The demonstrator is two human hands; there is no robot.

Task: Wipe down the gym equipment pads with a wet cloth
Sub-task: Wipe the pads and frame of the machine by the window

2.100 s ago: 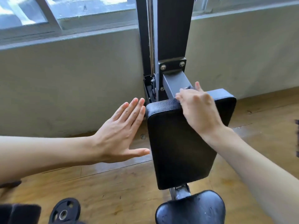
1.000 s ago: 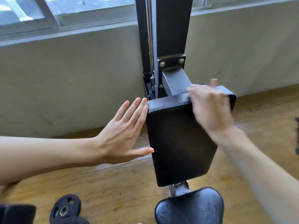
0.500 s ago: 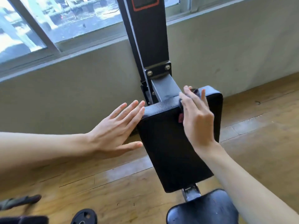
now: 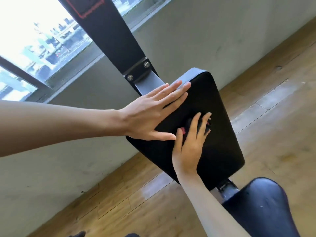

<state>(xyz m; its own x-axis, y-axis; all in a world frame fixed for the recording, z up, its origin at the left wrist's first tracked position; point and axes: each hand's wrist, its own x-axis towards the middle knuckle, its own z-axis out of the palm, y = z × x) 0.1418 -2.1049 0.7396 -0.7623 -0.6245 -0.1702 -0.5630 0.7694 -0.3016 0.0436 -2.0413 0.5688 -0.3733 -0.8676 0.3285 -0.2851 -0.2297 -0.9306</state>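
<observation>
Back pad [image 4: 213, 134] sits mid-scene, tilted, top corner toward 1 o'clock. Upright post [image 4: 109, 31] stands behind it at 11 o'clock, and a bolted bracket [image 4: 138, 71] on the post sits just behind the pad's top edge. Seat pad [image 4: 256, 206] is at 5 o'clock, in front of and below the back pad, with a short bar [image 4: 227, 187] between them. Person's left hand [image 4: 150, 117] comes in from 9 o'clock and lies flat on the pad's upper-left part, fingertips at its top edge. Right hand [image 4: 189, 144] comes up from 6 o'clock and rests on the pad's middle, the cloth [image 4: 207, 124] under its fingers. The two thumbs are just beside each other. Wall [image 4: 188, 31] is behind the post, window [image 4: 34, 40] set in it at 10 o'clock. Floor [image 4: 273, 100] runs under everything from 3 round to 7 o'clock.
</observation>
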